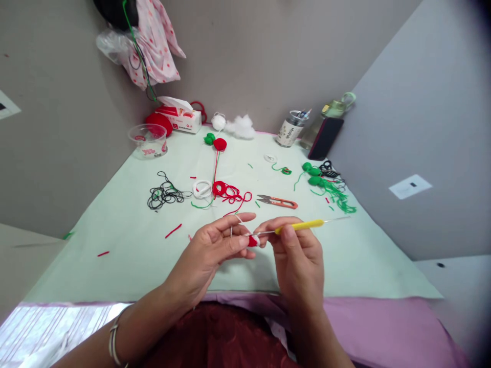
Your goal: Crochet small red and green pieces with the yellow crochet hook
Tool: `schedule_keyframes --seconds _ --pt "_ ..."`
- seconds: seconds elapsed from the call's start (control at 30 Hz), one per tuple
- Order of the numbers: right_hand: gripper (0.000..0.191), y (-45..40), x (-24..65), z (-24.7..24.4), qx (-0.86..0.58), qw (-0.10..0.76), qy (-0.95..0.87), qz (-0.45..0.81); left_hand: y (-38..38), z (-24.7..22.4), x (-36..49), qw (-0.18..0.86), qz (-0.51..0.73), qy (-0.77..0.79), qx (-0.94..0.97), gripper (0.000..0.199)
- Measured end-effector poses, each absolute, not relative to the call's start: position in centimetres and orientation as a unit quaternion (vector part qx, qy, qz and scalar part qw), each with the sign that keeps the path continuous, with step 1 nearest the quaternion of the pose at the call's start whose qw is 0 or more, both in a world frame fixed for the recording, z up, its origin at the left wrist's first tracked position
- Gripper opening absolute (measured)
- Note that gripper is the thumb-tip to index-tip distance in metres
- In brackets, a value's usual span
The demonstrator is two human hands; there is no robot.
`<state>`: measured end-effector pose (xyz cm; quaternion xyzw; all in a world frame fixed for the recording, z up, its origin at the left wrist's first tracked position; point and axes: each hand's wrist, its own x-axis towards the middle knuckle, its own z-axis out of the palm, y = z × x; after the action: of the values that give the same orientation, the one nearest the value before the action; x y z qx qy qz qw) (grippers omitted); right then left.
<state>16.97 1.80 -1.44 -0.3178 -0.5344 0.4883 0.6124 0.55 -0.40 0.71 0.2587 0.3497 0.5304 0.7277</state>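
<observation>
at the near middle, the left hand (209,243) pinches one small red-and-white piece (253,240), white yarn (238,218) looped over the hand probably for tension; the right hand (301,255) clamps one yellow-handled hook (301,226), seemingly pen-like for control. beyond, one pair of orange snips (282,203) lies apparently within reach; far right, one phone (326,139) seems propped against one bottle (335,108).

one yellow-handled metal crochet hook (301,226); one small red-and-white crocheted piece (253,241); one orange-handled metal thread-snip (283,203); one red-and-white tissue box (187,123); one clear round plastic tub (153,152); two white rectangular wall plates (402,189).
</observation>
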Motion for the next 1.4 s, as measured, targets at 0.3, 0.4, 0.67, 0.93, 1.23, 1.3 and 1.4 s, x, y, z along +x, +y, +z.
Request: schedule_keyframes --seconds 0.3,0.4,0.67,0.93,1.23,1.3,1.4 --pt "0.025 0.6 17.3 -1.0 -0.350 0.590 -0.657 0.313 -0.5 0.2 0.4 0.674 0.547 0.380 0.320 0.029" --pt "0.027 0.4 17.3 -1.2 -0.306 0.570 -0.732 0.214 -0.6 0.0 0.6 0.640 0.560 0.392 0.350 0.031" --pt "0.027 0.6 16.8 -1.6 -0.293 0.654 -0.635 0.288 -0.6 0.1 0.4 0.664 0.551 0.368 0.347 0.034" --pt "0.025 0.6 17.2 -1.3 -0.293 0.623 -0.645 0.333 -0.6 0.3 0.2 0.650 0.554 0.380 0.356 0.029" --pt "0.025 0.2 17.2 -1.0 -0.274 0.571 -0.755 0.170 -0.9 0.2 0.6 0.447 0.584 0.468 0.489 0.026" --pt "0.023 0.1 17.0 -1.1 -0.273 0.567 -0.768 0.118 -0.9 0.0 0.8 0.382 0.600 0.471 0.522 0.026" --pt "0.022 -0.2 17.1 -1.5 -0.280 0.545 -0.787 0.077 -1.1 -0.3 0.8 0.286 0.616 0.468 0.565 0.030"
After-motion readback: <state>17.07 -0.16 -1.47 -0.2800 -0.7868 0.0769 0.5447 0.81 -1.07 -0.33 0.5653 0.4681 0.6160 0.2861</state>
